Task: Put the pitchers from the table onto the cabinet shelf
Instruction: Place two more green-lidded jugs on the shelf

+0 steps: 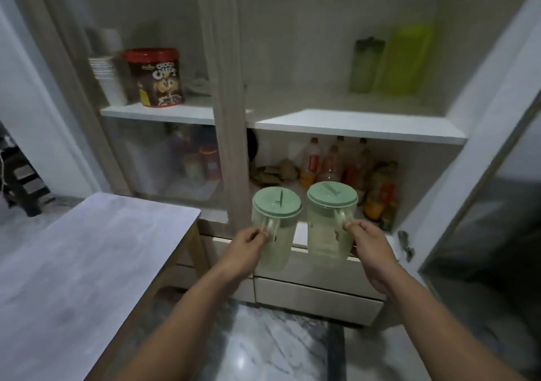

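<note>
Two pale green see-through pitchers with green lids hang in the air in front of the open cabinet. My left hand (pixel 248 246) grips the handle of the left pitcher (pixel 276 225). My right hand (pixel 369 241) grips the handle of the right pitcher (pixel 329 222). Both pitchers are upright, side by side, level with the lower compartment. The white cabinet shelf (pixel 360 127) lies above them, its front part bare.
A grey table (pixel 87 251) stands at the left. A green bottle (pixel 366 64) and a yellow-green container (pixel 407 58) stand at the shelf's back right. Several sauce bottles (pixel 336 164) fill the lower compartment. The cabinet door (pixel 483 205) hangs open at the right. A cereal tub (pixel 156 77) sits behind glass.
</note>
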